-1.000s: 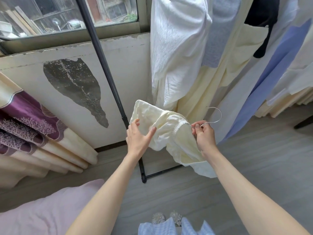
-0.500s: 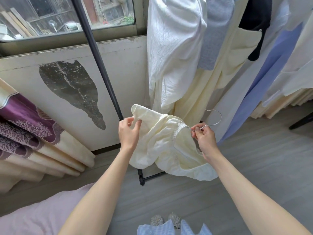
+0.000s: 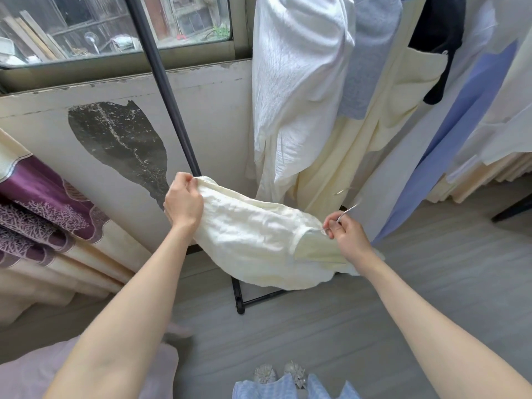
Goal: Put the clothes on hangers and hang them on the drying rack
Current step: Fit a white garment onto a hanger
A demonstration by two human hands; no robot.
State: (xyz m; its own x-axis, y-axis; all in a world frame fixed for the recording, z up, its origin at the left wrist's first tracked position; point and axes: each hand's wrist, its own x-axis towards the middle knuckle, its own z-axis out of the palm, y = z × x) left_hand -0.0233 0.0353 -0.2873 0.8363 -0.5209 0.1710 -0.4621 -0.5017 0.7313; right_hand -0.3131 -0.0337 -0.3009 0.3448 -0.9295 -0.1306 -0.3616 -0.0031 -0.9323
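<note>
Garment: cream garment held in the air between both hands, above the floor, in front of the drying rack.
Hanger: thin wire hanger, hook blurred; body judged to be inside the garment.
Progress: several clothes already hang on the rack. This piece appears nearly seated on its hanger; hooking it onto the rack remains.
Left hand: fingers curled, gripping the garment's upper edge.
Right hand: fingertips pinching the hanger wire at the garment's opening.
</note>
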